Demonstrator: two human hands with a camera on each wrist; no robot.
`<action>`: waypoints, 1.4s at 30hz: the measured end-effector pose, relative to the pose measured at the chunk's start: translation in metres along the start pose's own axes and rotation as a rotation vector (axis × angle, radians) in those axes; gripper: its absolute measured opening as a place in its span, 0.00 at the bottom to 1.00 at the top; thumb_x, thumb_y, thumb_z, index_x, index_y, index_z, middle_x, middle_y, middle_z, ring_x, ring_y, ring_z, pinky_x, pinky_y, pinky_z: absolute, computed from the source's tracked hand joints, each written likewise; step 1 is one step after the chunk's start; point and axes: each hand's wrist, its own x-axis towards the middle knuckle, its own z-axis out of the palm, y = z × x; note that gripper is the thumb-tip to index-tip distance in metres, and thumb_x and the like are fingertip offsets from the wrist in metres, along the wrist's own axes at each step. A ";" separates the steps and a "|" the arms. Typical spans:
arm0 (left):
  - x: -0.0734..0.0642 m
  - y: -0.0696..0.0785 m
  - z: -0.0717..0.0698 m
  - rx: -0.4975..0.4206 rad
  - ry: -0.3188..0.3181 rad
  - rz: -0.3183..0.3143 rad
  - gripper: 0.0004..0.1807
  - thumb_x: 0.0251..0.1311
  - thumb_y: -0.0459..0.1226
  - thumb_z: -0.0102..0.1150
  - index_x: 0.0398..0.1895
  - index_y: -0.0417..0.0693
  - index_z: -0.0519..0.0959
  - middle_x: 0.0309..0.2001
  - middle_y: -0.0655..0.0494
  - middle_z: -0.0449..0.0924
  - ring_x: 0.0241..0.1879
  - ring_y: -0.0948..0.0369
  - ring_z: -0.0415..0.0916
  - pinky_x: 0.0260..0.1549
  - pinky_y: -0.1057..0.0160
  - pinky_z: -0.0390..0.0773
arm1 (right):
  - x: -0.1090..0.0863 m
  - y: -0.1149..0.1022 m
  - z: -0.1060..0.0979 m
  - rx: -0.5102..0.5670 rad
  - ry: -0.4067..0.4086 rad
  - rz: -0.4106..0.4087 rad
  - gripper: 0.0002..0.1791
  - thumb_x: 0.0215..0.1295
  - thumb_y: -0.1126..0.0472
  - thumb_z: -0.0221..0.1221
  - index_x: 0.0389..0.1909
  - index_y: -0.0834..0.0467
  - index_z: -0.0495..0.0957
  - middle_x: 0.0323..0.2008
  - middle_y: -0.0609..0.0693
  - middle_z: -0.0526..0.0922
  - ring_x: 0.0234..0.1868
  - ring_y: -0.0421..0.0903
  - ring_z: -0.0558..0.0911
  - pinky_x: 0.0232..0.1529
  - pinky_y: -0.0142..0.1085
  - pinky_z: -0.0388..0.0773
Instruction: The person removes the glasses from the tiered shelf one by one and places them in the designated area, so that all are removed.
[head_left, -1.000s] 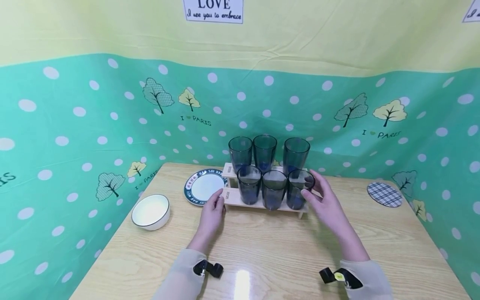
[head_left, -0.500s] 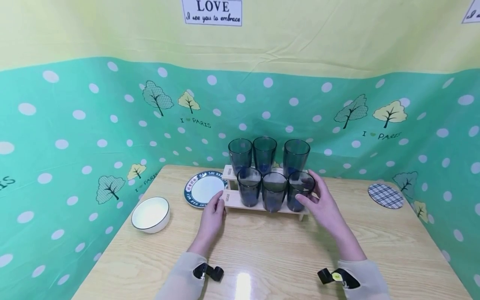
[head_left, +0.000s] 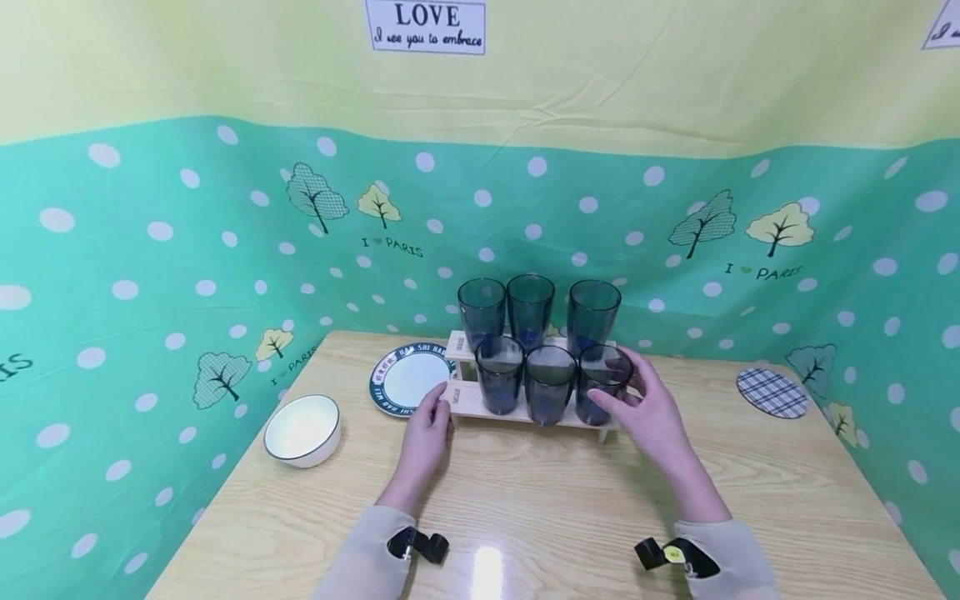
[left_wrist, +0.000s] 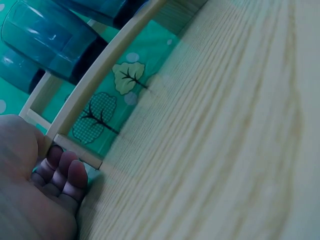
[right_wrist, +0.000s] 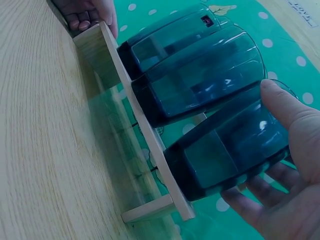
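A two-tier wooden rack (head_left: pixel 468 402) holds two rows of dark blue, tinted drinking glasses, three upright in each row. My left hand (head_left: pixel 426 429) grips the left end of its lower tier; in the left wrist view the fingers (left_wrist: pixel 75 175) curl under the board beside the rack's leg. At the other end, my right hand (head_left: pixel 654 408) holds the front-row right glass (right_wrist: pixel 230 150). The thumb lies on the near side by the rim, while the other fingers reach round the far side. That glass stands on the lower tier, close to the middle glass (head_left: pixel 549 383).
A white bowl (head_left: pixel 302 431) stands at the table's left edge. Behind the left hand lies a plate (head_left: pixel 412 379) with a blue patterned rim. A round checked coaster (head_left: pixel 772 392) is at the far right. Patterned green cloth (head_left: pixel 480 225) hangs behind the table.
The right thumb has slid slightly down and left across the front of the right glass. The left hand keeps its grip on the rack, and the glasses stay in their places.
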 end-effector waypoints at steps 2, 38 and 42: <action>0.000 0.000 0.000 -0.001 -0.001 0.002 0.27 0.90 0.40 0.44 0.85 0.43 0.66 0.36 0.47 0.80 0.34 0.55 0.77 0.37 0.60 0.81 | -0.001 -0.001 -0.001 -0.009 0.011 0.005 0.51 0.70 0.46 0.77 0.87 0.48 0.61 0.75 0.60 0.74 0.78 0.61 0.72 0.74 0.55 0.73; -0.002 0.002 0.000 -0.020 -0.009 -0.011 0.28 0.90 0.41 0.44 0.86 0.43 0.65 0.38 0.45 0.81 0.36 0.54 0.77 0.39 0.59 0.82 | -0.012 0.006 -0.053 -0.139 0.168 0.095 0.55 0.70 0.38 0.74 0.89 0.51 0.57 0.76 0.58 0.74 0.78 0.62 0.71 0.70 0.53 0.78; -0.001 0.002 0.000 -0.023 -0.006 -0.009 0.28 0.90 0.41 0.45 0.85 0.44 0.65 0.37 0.46 0.81 0.36 0.54 0.77 0.38 0.60 0.82 | -0.010 0.009 -0.059 -0.128 0.188 0.121 0.56 0.69 0.37 0.75 0.89 0.51 0.56 0.77 0.57 0.73 0.79 0.61 0.70 0.69 0.41 0.80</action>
